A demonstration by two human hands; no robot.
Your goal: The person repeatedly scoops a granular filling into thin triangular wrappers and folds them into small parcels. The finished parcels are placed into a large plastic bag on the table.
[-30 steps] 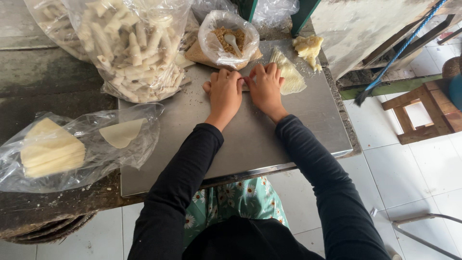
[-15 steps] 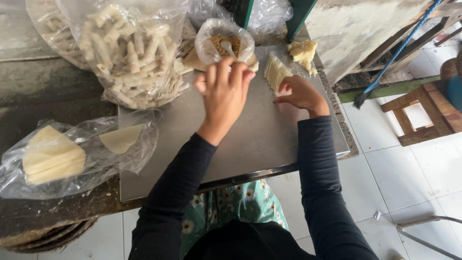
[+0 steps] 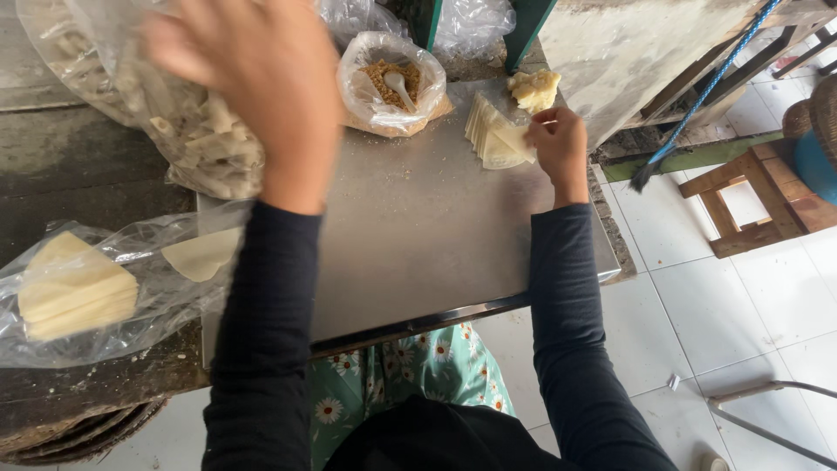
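My left hand (image 3: 253,78) is lifted and blurred over a large clear bag of pale rolled pastries (image 3: 205,153) at the far left; its palm is hidden, so whether it holds a roll is unclear. My right hand (image 3: 558,144) rests at the far right of the steel work surface (image 3: 418,244). Its fingers pinch the top sheet of a fanned stack of thin pale dough wrappers (image 3: 488,135). A small open bag of brown crumbly filling (image 3: 384,105) with a white spoon (image 3: 398,84) stands between the hands at the back.
A clear bag holding more stacked wrappers (image 3: 78,292) lies on the dark wooden bench at the left. A lump of pale dough scraps (image 3: 534,87) sits behind the stack. A wooden stool (image 3: 750,201) and a blue-handled broom (image 3: 706,87) are on the tiled floor at right.
Both hands were together at the far edge of the steel surface. The left hand then rose and swung left over the bag of rolls, while the right hand moved to the wrapper stack.
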